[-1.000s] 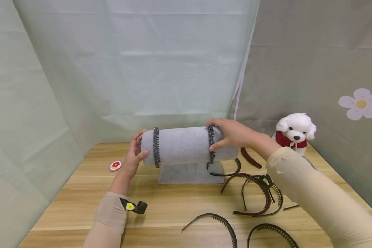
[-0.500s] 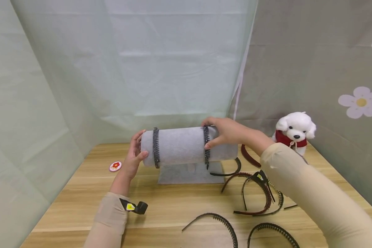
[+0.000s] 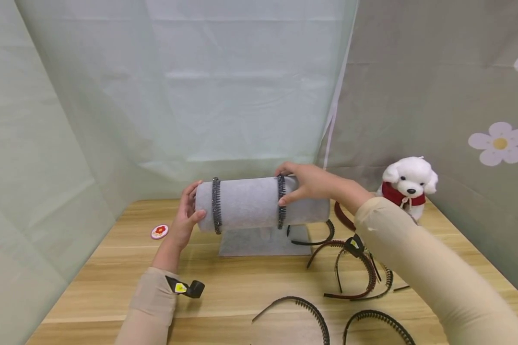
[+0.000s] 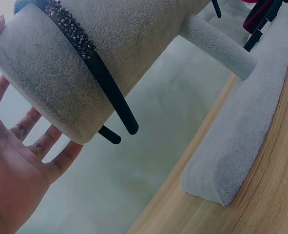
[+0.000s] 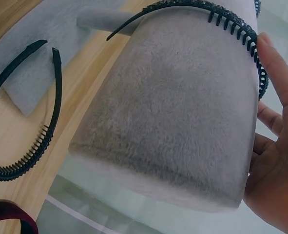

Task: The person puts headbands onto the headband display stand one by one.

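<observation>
A grey plush headband stand [image 3: 250, 203] has a horizontal roll on a post over a flat base. My left hand [image 3: 184, 218] grips the roll's left end, thumb in front and fingers behind. Close to that hand, a dark beaded headband [image 3: 217, 206] sits around the roll; its bare tips hang below the roll in the left wrist view. Around the roll's right half lies a second dark toothed headband [image 5: 226, 17]. My right hand [image 3: 308, 184] holds this one, with the thumb on its front and the fingers over the top. The right wrist view shows the thumb on its band.
Several headbands lie to the right and front, among them a dark red one [image 3: 373, 268] and a black one [image 3: 312, 309]. A white plush dog [image 3: 410, 177] in red sits at the back right. A round flower badge [image 3: 159, 231] lies at left. Fabric walls [image 3: 241, 96] stand behind.
My right hand has slid the right headband leftward along the roll, towards its middle. The left hand and its nearby headband have stayed in place.
</observation>
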`<state>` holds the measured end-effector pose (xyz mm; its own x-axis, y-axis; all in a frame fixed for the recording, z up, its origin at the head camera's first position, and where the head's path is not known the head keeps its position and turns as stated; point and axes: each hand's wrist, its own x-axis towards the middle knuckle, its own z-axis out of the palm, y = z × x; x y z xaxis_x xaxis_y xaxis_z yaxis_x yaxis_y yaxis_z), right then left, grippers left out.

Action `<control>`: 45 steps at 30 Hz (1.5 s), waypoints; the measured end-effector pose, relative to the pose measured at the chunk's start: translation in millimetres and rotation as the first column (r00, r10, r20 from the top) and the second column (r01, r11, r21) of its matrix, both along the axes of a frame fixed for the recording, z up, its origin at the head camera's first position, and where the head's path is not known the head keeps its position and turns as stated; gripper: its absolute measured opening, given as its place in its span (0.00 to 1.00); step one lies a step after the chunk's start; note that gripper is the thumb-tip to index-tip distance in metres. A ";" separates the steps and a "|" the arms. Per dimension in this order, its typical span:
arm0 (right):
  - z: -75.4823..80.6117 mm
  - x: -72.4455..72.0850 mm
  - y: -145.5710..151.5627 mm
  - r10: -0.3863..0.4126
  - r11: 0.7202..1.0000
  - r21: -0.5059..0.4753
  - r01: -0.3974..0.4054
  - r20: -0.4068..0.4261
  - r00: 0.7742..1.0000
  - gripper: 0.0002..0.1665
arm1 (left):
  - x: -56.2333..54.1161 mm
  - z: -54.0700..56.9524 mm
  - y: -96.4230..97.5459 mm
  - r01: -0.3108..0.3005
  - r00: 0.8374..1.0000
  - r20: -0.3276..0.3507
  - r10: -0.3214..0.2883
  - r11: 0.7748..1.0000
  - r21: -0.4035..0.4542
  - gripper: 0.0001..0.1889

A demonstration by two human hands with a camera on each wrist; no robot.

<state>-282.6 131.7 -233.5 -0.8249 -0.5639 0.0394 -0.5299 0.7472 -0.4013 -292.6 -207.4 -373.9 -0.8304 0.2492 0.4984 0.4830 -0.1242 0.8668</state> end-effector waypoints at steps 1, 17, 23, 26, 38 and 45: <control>0.2 0.2 -1.1 0.000 1.000 -0.005 0.000 0.004 1.000 0.43 | 0.3 0.1 -0.1 0.000 1.000 0.001 0.000 1.000 -0.002 0.35; 1.4 -3.7 -19.3 0.023 1.000 -0.008 -0.022 0.043 0.999 0.42 | 3.2 0.5 -1.0 -0.016 1.000 0.026 0.017 1.000 -0.016 0.35; 1.0 -6.1 -24.6 0.028 1.000 0.005 -0.028 0.039 0.999 0.41 | 2.2 -0.3 -2.4 -0.013 1.000 0.018 0.013 1.000 -0.011 0.34; 0.7 -7.4 -27.1 0.034 0.999 -0.001 -0.034 0.045 0.998 0.41 | 2.3 -0.6 -2.8 -0.017 1.000 0.018 0.018 1.000 -0.013 0.34; 1.5 -10.5 -35.1 0.018 1.000 -0.009 -0.017 0.077 0.997 0.41 | 2.4 -0.5 -3.2 -0.011 1.000 0.000 0.011 1.000 -0.005 0.34; 1.1 -12.6 -41.0 0.029 1.000 -0.011 -0.029 0.066 0.997 0.41 | 2.7 -0.1 -4.7 -0.016 1.000 0.002 0.016 1.000 -0.009 0.34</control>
